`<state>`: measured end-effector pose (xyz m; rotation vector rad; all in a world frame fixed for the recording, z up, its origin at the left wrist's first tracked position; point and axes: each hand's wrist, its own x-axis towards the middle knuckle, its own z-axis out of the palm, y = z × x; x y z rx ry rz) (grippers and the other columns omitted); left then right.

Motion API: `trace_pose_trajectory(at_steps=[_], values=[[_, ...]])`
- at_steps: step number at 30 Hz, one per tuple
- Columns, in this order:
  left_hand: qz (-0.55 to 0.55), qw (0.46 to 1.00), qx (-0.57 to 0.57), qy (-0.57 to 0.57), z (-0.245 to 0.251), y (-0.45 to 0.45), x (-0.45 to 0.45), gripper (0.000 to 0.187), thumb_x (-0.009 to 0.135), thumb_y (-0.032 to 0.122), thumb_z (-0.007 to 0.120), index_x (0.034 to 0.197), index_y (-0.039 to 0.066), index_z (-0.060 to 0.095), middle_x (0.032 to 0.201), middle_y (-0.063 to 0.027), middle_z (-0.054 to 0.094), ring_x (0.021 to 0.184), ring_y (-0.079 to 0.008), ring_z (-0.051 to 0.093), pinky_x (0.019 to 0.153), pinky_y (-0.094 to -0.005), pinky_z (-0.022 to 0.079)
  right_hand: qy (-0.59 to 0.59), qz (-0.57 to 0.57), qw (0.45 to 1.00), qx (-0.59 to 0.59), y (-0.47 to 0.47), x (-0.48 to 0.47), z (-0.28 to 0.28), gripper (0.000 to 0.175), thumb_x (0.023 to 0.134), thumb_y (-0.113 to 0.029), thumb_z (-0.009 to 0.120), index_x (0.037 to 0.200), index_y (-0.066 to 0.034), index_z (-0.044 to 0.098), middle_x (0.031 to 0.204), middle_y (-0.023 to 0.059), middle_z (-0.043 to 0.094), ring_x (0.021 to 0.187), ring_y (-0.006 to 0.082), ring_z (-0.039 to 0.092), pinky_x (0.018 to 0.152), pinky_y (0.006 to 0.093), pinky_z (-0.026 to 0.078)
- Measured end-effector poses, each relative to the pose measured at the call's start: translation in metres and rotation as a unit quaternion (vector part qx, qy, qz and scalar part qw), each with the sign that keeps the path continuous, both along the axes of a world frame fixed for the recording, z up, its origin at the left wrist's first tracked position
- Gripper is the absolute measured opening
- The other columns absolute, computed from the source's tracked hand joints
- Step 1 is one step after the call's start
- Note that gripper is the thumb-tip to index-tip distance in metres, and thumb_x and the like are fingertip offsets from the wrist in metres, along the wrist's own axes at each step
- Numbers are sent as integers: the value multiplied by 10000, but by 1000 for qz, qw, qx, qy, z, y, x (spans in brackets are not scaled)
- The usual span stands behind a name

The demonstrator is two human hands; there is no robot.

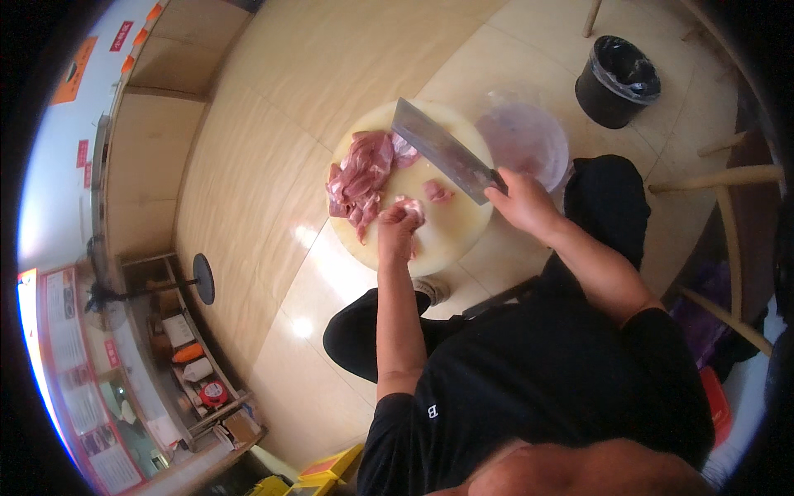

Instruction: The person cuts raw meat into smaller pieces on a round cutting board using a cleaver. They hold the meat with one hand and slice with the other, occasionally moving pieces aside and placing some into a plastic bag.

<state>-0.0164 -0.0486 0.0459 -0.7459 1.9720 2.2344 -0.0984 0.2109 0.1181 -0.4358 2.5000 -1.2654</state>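
Note:
A round pale chopping block (453, 242) stands before me, with a pile of raw meat (366, 167) on its left side. My left hand (397, 226) grips a piece of raw meat (414, 211) at the near part of the block. In my right hand (518, 198) is the handle of a cleaver (440, 149), its broad blade slanting up and left over the block. Under and beside the blade, a small piece of meat (438, 191) lies apart from the pile. The cleaver's far corner is near another pale pink piece.
A translucent plastic tub (527, 142) stands right of the block. Farther right are a lined black bin (614, 84) and a wooden chair (726, 186). A shelf unit with goods (192, 359) and a fan's round base (203, 279) are at left.

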Motion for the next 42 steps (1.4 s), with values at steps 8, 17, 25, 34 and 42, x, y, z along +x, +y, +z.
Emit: trace_pose_trajectory(at_steps=[8, 17, 25, 34, 42], values=[[-126, 985, -117, -20, 4, 38, -32, 158, 887, 93, 583, 1006, 6, 640, 822, -31, 655, 719, -114, 602, 637, -232, 470, 7, -7, 1000, 5, 7, -4, 6, 243, 853, -245, 601, 935, -20, 562, 802, 227, 631, 779, 414, 615, 677, 487, 481], [17, 997, -75, 27, 19, -10, -91, 157, 845, 29, 610, 982, -30, 658, 766, -19, 629, 655, -94, 553, 596, -235, 448, 2, -29, 1000, -6, 10, -6, 12, 237, 836, -229, 622, 886, -8, 552, 773, 211, 602, 760, 410, 582, 651, 453, 455], [-159, 968, -191, -44, 15, 32, -128, 248, 803, 88, 679, 1017, -35, 667, 773, -9, 615, 673, -81, 540, 610, -230, 441, 19, -52, 998, -10, 19, -12, 6, 245, 840, -233, 618, 918, -9, 559, 774, 218, 610, 760, 412, 594, 661, 465, 467], [-134, 791, -577, 154, 0, 22, -81, 110, 774, 93, 617, 856, 49, 678, 862, -157, 657, 841, -326, 625, 765, -403, 486, 9, -75, 997, 28, 23, -14, 16, 265, 840, -236, 623, 957, -5, 569, 820, 235, 616, 799, 429, 588, 673, 472, 467], [-144, 700, -663, 223, -25, 54, -21, 245, 807, 52, 584, 1047, 13, 616, 1119, -187, 615, 1050, -348, 587, 892, -396, 480, 6, -46, 999, -3, 19, -7, 11, 252, 843, -239, 621, 927, -10, 557, 800, 232, 608, 794, 430, 582, 665, 478, 456]])
